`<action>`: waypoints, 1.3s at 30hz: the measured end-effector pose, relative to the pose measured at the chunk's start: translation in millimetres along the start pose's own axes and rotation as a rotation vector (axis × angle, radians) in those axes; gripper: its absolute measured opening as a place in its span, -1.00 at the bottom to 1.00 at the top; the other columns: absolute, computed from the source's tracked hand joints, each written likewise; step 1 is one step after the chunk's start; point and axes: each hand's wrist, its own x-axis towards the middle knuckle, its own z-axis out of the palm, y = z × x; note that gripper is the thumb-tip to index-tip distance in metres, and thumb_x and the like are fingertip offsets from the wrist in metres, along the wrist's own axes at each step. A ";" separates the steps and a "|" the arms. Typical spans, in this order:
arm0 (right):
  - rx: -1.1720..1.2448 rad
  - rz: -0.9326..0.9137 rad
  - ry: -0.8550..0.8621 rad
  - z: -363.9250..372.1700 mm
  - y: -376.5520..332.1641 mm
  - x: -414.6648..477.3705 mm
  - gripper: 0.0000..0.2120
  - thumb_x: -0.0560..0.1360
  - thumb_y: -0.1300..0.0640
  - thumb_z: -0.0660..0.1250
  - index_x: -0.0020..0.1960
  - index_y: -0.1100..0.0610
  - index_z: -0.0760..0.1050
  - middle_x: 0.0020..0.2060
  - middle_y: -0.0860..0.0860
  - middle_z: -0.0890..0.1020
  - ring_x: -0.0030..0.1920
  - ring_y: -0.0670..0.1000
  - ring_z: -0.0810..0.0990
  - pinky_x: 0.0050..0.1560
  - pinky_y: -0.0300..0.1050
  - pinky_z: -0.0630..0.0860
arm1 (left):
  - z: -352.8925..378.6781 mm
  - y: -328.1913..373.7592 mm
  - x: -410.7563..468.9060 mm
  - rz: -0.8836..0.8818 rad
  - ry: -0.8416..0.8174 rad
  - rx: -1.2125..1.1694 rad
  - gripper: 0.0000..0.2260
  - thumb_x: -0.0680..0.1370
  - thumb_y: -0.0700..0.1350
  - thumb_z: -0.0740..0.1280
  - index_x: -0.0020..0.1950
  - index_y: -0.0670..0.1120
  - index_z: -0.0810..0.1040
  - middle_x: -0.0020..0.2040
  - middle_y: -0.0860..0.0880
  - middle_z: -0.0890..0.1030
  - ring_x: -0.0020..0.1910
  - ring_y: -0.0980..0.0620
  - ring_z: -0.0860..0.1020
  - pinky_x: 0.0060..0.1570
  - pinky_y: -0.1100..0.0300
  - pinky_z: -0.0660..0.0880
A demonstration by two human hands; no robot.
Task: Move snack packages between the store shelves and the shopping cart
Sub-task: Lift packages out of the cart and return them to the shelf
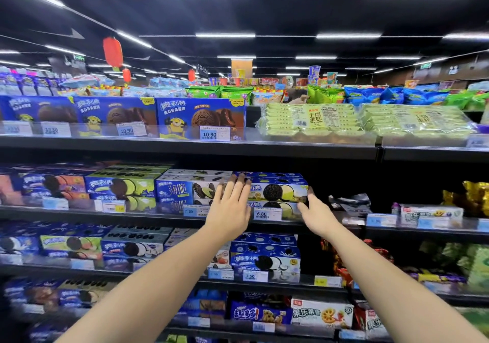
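Observation:
A blue cookie box with a black-and-green cookie picture (pixel 277 190) stands on top of a like box on the second shelf (pixel 148 214), above a 6.80 price tag. My left hand (pixel 231 209) reaches up with straight fingers, its fingertips touching the box's left end. My right hand (pixel 316 214) is raised at the box's right end, fingers extended, thumb tip against the corner. Neither hand grips anything. The shopping cart is not in view.
Rows of blue cookie boxes (pixel 121 185) fill the shelves left and below. Large blue boxes (pixel 201 116) and green cake packs (pixel 312 119) sit on the top shelf. A dark gap (pixel 344 184) lies right of the box, with gold bags (pixel 473 195) beyond.

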 end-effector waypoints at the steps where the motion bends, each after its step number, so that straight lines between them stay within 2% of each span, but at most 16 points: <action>1: 0.005 -0.003 -0.008 -0.7 0.3 -3.1 -0.61 0.67 0.04 0.15 0.45 0.19 0.31 0.31 0.18 0.54 0.26 0.20 0.53 0.19 -0.02 0.45 | 1.1 -0.5 -8.2 -0.015 -0.008 -0.007 -0.41 0.66 0.12 0.04 0.64 -0.10 0.03 0.61 -0.13 0.16 0.59 -0.18 0.08 0.56 -0.17 0.03; 4: 0.005 0.002 -0.026 -6.5 2.6 -9.1 -0.45 0.67 0.09 0.15 0.60 0.16 0.09 0.40 0.17 0.48 0.36 0.22 0.46 0.34 0.01 0.40 | 5.7 0.0 -26.9 -0.031 -0.030 -0.008 -0.39 0.66 0.12 0.01 0.66 -0.09 -0.05 0.65 -0.13 0.05 0.62 -0.16 0.00 0.57 -0.16 -0.04; 6: -0.079 0.032 -0.031 -10.7 6.8 -7.5 -0.40 0.66 0.10 0.12 0.63 0.12 -0.01 0.45 0.18 0.43 0.43 0.25 0.38 0.48 0.12 0.25 | 8.9 3.0 -32.8 -0.019 -0.041 0.004 -0.38 0.66 0.13 -0.02 0.66 -0.09 -0.06 0.66 -0.12 0.01 0.63 -0.12 -0.04 0.58 -0.16 -0.07; 8: -0.156 0.072 -0.055 -13.5 9.6 -4.7 -0.39 0.65 0.08 0.10 0.64 0.06 -0.04 0.49 0.16 0.40 0.51 0.26 0.27 0.56 0.19 0.03 | 14.1 4.9 -33.9 -0.016 -0.060 0.013 -0.38 0.66 0.16 -0.07 0.66 -0.08 -0.08 0.66 -0.09 -0.03 0.64 -0.07 -0.09 0.57 -0.16 -0.15; 10: -0.133 0.067 -0.098 -11.7 10.1 -3.3 -0.44 0.65 0.04 0.09 0.62 0.01 0.05 0.50 0.10 0.38 0.53 0.21 0.25 0.57 0.23 -0.06 | 20.3 1.7 -33.8 -0.020 -0.091 0.031 -0.38 0.66 0.18 -0.12 0.66 -0.06 -0.12 0.66 -0.06 -0.10 0.64 -0.04 -0.15 0.56 -0.17 -0.23; 14: -0.113 0.045 -0.102 -2.0 5.4 -4.4 -0.51 0.65 0.03 0.09 0.58 0.01 0.18 0.44 0.11 0.46 0.48 0.17 0.34 0.56 0.22 -0.01 | 31.9 -10.8 -35.8 -0.014 -0.132 0.070 -0.37 0.66 0.22 -0.17 0.65 -0.06 -0.20 0.64 -0.02 -0.27 0.61 -0.01 -0.31 0.54 -0.20 -0.29; 23: -0.031 0.047 0.013 9.0 2.8 -10.9 -0.62 0.66 0.06 0.11 0.46 0.07 0.34 0.32 0.12 0.57 0.37 0.14 0.45 0.55 0.19 0.09 | 46.6 -15.3 -40.6 0.011 -0.146 0.072 -0.35 0.65 0.25 -0.22 0.63 -0.07 -0.25 0.62 -0.02 -0.34 0.55 -0.01 -0.44 0.53 -0.19 -0.34; 27: -0.065 0.035 0.026 9.3 5.6 -14.5 -0.62 0.67 0.06 0.11 0.46 0.07 0.34 0.32 0.12 0.57 0.40 0.16 0.41 0.58 0.19 -0.02 | 47.4 -13.4 -43.5 0.005 -0.145 0.068 -0.34 0.65 0.25 -0.21 0.64 -0.09 -0.25 0.62 -0.03 -0.33 0.57 -0.01 -0.42 0.52 -0.18 -0.35; 29: -0.100 0.052 0.043 10.3 4.3 -17.4 -0.54 0.67 0.03 0.12 0.54 0.12 0.24 0.39 0.16 0.51 0.47 0.21 0.32 0.58 0.18 -0.04 | 44.6 -12.8 -45.8 0.007 -0.155 0.063 -0.34 0.65 0.25 -0.21 0.64 -0.08 -0.25 0.63 -0.03 -0.29 0.58 -0.02 -0.38 0.53 -0.19 -0.32; 31: -0.117 0.061 0.086 11.8 1.4 -21.9 -0.44 0.66 0.01 0.14 0.59 0.18 0.12 0.42 0.19 0.46 0.48 0.25 0.29 0.56 0.19 0.04 | 40.2 -12.6 -48.7 0.001 -0.165 0.055 -0.35 0.65 0.24 -0.21 0.64 -0.07 -0.25 0.64 -0.03 -0.27 0.59 -0.01 -0.35 0.54 -0.19 -0.27; 33: -0.132 0.040 0.177 15.2 -1.8 -30.6 -0.39 0.65 0.02 0.19 0.59 0.22 0.10 0.46 0.19 0.41 0.46 0.23 0.33 0.51 0.18 0.19 | 34.5 -13.1 -52.6 -0.020 -0.170 0.046 -0.36 0.65 0.24 -0.21 0.64 -0.07 -0.26 0.64 -0.02 -0.27 0.59 -0.01 -0.36 0.55 -0.17 -0.29; 35: -0.110 -0.005 0.327 19.6 -6.2 -44.3 -0.43 0.62 0.07 0.24 0.56 0.21 0.19 0.45 0.16 0.41 0.45 0.20 0.36 0.46 0.15 0.29 | 28.6 -14.2 -58.5 -0.056 -0.168 0.033 -0.36 0.65 0.24 -0.21 0.63 -0.06 -0.28 0.62 -0.01 -0.30 0.58 0.00 -0.38 0.54 -0.15 -0.32; 37: -0.122 -0.107 0.452 26.1 -13.0 -58.1 -0.55 0.60 0.12 0.25 0.47 0.17 0.33 0.35 0.12 0.47 0.36 0.16 0.41 0.36 0.15 0.37 | 23.3 -16.8 -67.2 -0.099 -0.172 0.017 -0.36 0.66 0.24 -0.20 0.63 -0.06 -0.28 0.62 0.00 -0.33 0.57 0.01 -0.39 0.54 -0.13 -0.34; 39: -0.157 -0.215 0.454 34.7 -25.2 -66.8 -0.61 0.58 0.14 0.25 0.40 0.14 0.40 0.29 0.09 0.49 0.31 0.13 0.42 0.32 0.13 0.37 | 18.9 -23.2 -77.5 -0.131 -0.184 0.018 -0.35 0.65 0.24 -0.19 0.63 -0.06 -0.28 0.62 0.00 -0.33 0.57 0.01 -0.40 0.54 -0.13 -0.34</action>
